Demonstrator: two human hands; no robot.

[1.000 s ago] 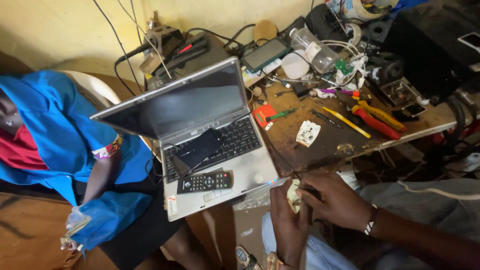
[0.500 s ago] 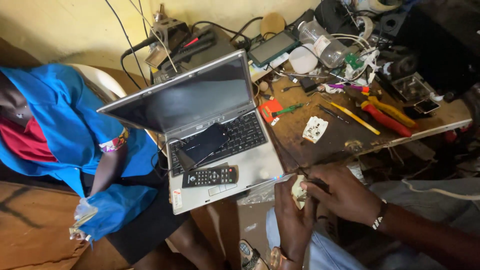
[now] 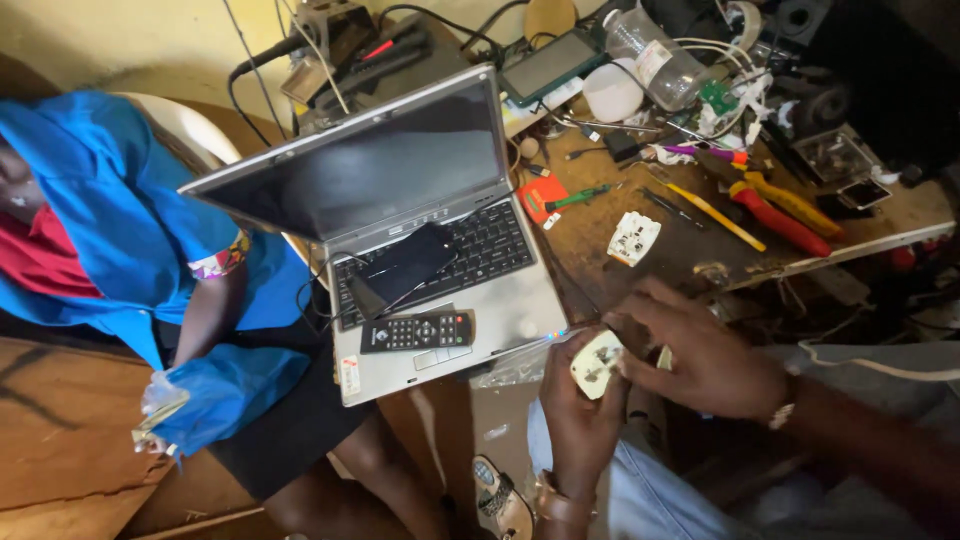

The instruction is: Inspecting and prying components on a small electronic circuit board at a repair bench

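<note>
We see a laptop [image 3: 420, 220] at the bench's [image 3: 690, 260] left edge, a remote [image 3: 417, 331] and phone [image 3: 410, 262] on its keyboard.

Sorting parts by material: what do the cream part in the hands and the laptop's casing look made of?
Cream square socket part, held by left hand and right hand: apparently moulded plastic, matte, uniform colour. Silver laptop: likely painted plastic, dull sheen; metal cannot be ruled out.

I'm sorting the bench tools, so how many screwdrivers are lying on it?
3: a small green-handled screwdriver beside the laptop, a yellow one, and a purple-handled one further back. More may be hidden in the clutter.
</note>
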